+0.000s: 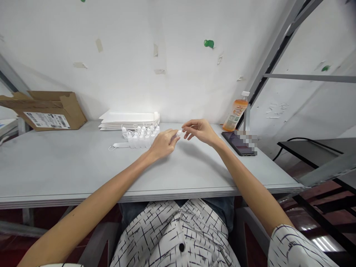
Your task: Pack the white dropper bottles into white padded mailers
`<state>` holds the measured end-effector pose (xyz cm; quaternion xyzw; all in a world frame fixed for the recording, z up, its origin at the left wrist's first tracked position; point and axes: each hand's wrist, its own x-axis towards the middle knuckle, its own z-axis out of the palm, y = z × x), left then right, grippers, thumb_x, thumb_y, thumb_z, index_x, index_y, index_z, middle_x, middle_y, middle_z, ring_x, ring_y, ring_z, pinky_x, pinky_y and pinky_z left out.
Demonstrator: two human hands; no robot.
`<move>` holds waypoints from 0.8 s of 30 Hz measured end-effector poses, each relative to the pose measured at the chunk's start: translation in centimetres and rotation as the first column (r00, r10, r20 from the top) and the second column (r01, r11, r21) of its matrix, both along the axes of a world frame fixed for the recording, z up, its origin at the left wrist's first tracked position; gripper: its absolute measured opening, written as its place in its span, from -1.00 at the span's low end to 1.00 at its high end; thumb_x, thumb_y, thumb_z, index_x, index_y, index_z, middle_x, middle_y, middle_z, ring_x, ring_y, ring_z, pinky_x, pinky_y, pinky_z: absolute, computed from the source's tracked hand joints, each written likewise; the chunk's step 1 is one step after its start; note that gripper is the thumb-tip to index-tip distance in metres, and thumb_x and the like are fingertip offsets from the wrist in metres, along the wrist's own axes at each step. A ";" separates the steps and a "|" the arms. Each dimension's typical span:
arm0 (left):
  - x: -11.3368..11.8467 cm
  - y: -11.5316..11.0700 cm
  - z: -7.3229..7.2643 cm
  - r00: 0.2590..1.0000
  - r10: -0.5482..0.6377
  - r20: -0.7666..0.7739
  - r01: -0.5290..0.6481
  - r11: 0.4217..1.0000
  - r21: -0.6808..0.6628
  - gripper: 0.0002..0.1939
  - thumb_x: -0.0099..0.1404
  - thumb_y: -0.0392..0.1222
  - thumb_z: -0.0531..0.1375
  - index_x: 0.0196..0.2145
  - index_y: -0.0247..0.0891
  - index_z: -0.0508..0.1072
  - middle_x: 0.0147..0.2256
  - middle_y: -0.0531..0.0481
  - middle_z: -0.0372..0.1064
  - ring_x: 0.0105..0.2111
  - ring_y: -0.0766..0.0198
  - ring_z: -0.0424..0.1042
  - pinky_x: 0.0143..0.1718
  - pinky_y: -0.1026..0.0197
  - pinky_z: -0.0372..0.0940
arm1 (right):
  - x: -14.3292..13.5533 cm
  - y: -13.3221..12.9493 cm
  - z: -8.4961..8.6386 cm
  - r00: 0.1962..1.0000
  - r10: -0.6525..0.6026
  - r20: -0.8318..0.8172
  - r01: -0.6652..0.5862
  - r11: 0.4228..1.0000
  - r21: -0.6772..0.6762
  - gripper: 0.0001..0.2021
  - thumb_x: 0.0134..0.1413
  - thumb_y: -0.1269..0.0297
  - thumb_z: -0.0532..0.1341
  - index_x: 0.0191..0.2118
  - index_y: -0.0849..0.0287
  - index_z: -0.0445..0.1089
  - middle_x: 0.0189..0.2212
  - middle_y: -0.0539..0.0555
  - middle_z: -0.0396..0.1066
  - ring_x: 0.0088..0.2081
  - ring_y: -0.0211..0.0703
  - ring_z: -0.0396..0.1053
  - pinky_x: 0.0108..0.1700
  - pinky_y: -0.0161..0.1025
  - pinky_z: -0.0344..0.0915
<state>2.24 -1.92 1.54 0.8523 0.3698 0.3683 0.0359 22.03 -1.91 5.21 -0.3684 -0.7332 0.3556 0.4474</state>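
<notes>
Your left hand [163, 144] pinches a small white bottle [179, 132] over the table [69, 167], fingers hiding its body. Your right hand [202, 132] has bent fingers nearly meeting at its tip; whether they grip anything, I cannot tell. Your left hand partly covers the clustered bottles [135, 141].

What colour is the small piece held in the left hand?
White; the piece shows best in the head view.

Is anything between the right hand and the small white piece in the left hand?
Nothing visible stands between the right hand and the small white piece; they nearly meet, though contact is too small to tell. The other white pieces lie left of the left hand.
</notes>
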 end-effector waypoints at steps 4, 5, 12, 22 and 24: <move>0.0 0.1 -0.2 1.000 0.000 0.000 0.000 1.000 0.002 -0.87 0.37 -0.27 0.11 -0.29 -0.28 0.45 -0.42 0.01 0.34 -0.51 0.30 0.28 -0.42 0.24 0.16 | -0.2 -0.1 0.0 1.000 -0.024 0.014 0.024 1.000 0.020 -0.77 0.06 0.15 0.34 -0.36 0.26 0.49 -0.44 0.10 0.49 -0.41 -0.16 0.52 -0.41 -0.25 0.50; -0.1 0.1 -0.2 1.000 0.000 0.001 0.000 1.000 0.006 -0.87 0.38 -0.26 0.11 -0.29 -0.27 0.45 -0.41 0.00 0.35 -0.50 0.30 0.28 -0.42 0.24 0.16 | -0.3 -0.1 0.0 1.000 -0.022 0.006 0.022 1.000 0.018 -0.77 0.05 0.15 0.34 -0.38 0.26 0.49 -0.45 0.10 0.49 -0.41 -0.15 0.52 -0.40 -0.24 0.51; -0.3 0.0 0.2 0.999 -0.031 0.021 0.029 0.995 0.101 -0.85 0.39 -0.26 0.08 -0.30 -0.27 0.43 -0.45 0.01 0.30 -0.49 0.29 0.26 -0.43 0.24 0.15 | -1.2 -0.4 -0.2 0.989 0.003 -0.150 -0.003 1.000 -0.003 -0.71 -0.01 0.09 0.39 -0.42 0.24 0.46 -0.49 0.05 0.46 -0.46 -0.19 0.50 -0.31 -0.15 0.55; -0.3 -0.4 0.7 0.998 -0.037 0.048 0.032 0.993 0.115 -0.81 0.41 -0.21 0.06 -0.28 -0.23 0.46 -0.43 0.00 0.34 -0.48 0.28 0.30 -0.41 0.24 0.19 | -1.6 -0.8 -0.2 0.988 -0.002 -0.155 0.011 0.998 0.060 -0.71 0.03 0.06 0.34 -0.42 0.22 0.45 -0.49 0.03 0.43 -0.46 -0.21 0.48 -0.29 -0.16 0.55; -0.3 -0.3 0.7 0.999 -0.028 0.045 0.023 0.994 0.110 -0.80 0.41 -0.19 0.05 -0.30 -0.22 0.46 -0.44 0.00 0.34 -0.48 0.27 0.30 -0.40 0.24 0.20 | -1.7 -0.9 -0.3 0.991 -0.011 -0.133 0.019 0.998 0.062 -0.71 0.04 0.06 0.32 -0.42 0.22 0.44 -0.48 0.03 0.43 -0.46 -0.22 0.48 -0.29 -0.17 0.54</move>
